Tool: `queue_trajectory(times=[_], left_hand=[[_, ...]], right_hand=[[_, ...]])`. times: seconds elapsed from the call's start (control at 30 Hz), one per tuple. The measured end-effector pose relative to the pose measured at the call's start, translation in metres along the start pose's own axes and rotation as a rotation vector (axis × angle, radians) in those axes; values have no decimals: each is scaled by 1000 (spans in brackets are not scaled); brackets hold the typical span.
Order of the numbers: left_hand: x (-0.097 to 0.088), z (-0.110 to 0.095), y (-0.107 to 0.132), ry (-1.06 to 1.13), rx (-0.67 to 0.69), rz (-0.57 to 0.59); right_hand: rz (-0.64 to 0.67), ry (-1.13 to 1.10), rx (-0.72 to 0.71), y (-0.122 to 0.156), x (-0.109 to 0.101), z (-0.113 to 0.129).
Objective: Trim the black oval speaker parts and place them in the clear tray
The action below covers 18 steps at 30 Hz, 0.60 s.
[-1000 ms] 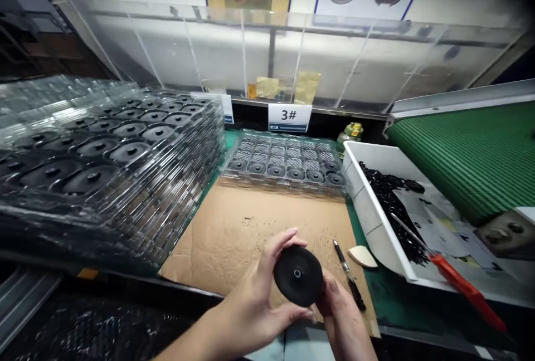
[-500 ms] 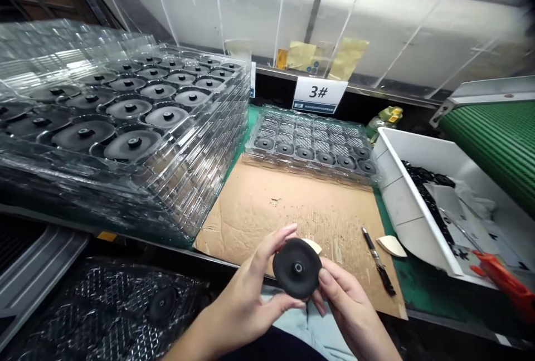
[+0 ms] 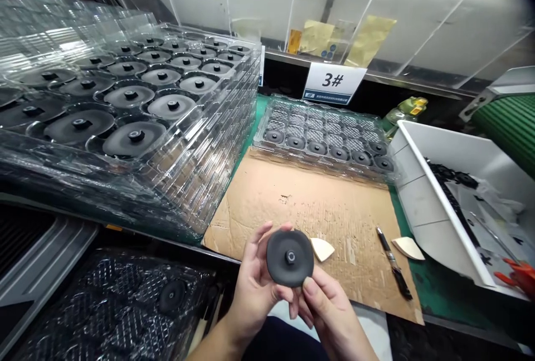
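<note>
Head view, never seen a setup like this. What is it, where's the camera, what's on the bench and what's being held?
No machine arm here: these are a person's bare hands, seen by a camera worn on the head, looking forward and down. The left hand and right hand together hold a round black disc with a raised centre. Beyond them lies a cardboard sheet with a pen-like tool and a cream wedge. Behind it sits a clear plastic tray, partly filled with similar discs. Stacked trays stand left; a white bin stands right.
</note>
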<state>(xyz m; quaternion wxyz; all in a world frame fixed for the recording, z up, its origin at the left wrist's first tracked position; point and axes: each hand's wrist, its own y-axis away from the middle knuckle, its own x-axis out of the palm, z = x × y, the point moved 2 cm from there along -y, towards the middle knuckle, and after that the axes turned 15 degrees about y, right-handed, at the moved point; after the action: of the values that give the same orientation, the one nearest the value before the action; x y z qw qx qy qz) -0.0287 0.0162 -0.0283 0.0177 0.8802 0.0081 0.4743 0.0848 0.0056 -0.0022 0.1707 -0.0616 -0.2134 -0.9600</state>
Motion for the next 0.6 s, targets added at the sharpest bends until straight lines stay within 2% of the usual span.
queue_trajectory(times=[0.27, 0.47, 0.6], left_hand=[[15, 8, -4, 190, -196, -60], [18, 15, -6, 192, -315, -6], [21, 20, -6, 205, -409, 61]], right_hand=[[82, 93, -99, -1, -11, -5], [163, -47, -28, -4, -22, -1], [171, -36, -12, -2, -34, 0]])
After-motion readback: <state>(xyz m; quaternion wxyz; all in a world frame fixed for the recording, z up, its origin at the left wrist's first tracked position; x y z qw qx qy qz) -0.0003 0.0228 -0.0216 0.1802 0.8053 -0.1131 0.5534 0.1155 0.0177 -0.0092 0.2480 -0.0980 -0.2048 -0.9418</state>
